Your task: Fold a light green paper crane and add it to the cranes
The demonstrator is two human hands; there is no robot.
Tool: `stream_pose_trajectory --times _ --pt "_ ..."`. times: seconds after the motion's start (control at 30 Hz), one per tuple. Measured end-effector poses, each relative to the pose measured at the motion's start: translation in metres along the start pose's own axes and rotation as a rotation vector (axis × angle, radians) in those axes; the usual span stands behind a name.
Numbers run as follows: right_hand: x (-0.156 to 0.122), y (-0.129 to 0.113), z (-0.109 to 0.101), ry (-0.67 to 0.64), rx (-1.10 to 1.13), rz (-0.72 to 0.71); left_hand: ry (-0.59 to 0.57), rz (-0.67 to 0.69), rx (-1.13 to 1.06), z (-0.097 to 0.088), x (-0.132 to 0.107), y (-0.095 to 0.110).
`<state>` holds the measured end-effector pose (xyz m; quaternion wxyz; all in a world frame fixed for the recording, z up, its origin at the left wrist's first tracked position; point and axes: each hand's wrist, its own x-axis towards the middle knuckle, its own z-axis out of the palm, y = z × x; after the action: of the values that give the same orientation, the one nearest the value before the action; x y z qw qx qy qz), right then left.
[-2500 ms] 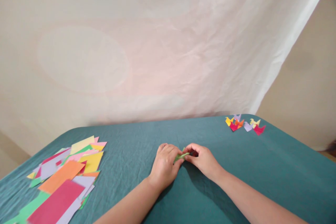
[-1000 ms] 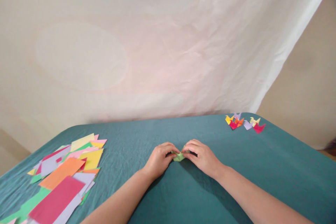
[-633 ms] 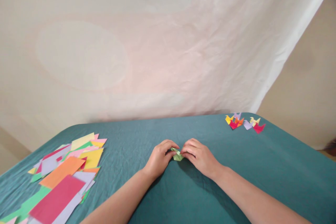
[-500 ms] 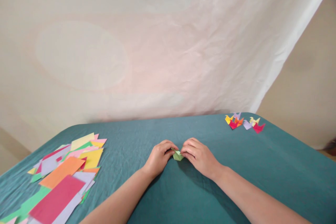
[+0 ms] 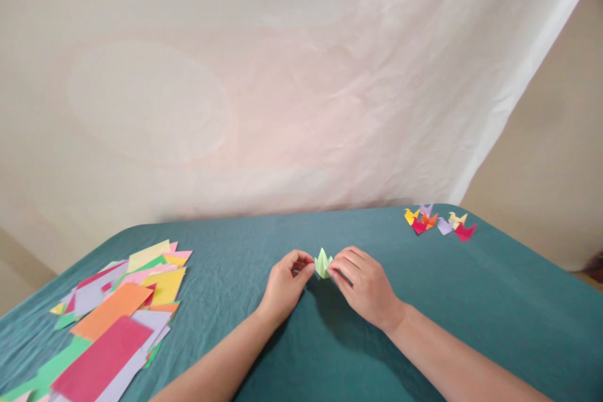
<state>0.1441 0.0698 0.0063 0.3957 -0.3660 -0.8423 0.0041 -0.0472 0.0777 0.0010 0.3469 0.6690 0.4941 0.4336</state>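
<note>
My two hands shape a small light-green folded paper [image 5: 322, 265] over a teal tablecloth [image 5: 301, 352].
It is points-up between my fingertips, in front of me. My right hand [image 5: 366, 284] has thumb and forefinger closed on its right side; my left hand [image 5: 285, 282] has thumb and forefinger nearly together at its left edge, though I cannot tell whether they pinch it. I judge the main folds made and the shaping in hand; the next move calls for light, even pressure, sparing the points. Coloured sheets [image 5: 103, 355] lie left, folded paper birds [image 5: 465, 232] far right.
</note>
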Motion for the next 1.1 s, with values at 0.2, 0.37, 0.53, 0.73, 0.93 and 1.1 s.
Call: stream_pose_trajectory --times 0.2,0.37,0.53,0.73,0.93,1.1 --pt "0.0 -0.006 0.001 0.026 0.091 0.009 -0.094 -0.043 -0.312 0.017 -0.009 0.006" --pt "-0.003 -0.004 0.005 0.025 0.188 -0.009 -0.056 -0.038 -0.337 0.015 -0.007 0.004" --pt "-0.004 -0.002 0.007 0.068 0.196 0.084 -0.037 -0.028 -0.234 0.01 -0.004 0.003" --pt "-0.004 -0.004 0.006 0.061 0.197 0.135 0.037 -0.019 -0.086 0.011 -0.007 0.006" --pt "-0.004 -0.006 0.003 0.1 0.181 0.266 0.076 -0.043 -0.162 0.01 -0.006 0.009" --pt "-0.003 -0.002 0.004 0.133 0.278 0.387 0.032 -0.091 -0.297 0.007 -0.002 0.003"
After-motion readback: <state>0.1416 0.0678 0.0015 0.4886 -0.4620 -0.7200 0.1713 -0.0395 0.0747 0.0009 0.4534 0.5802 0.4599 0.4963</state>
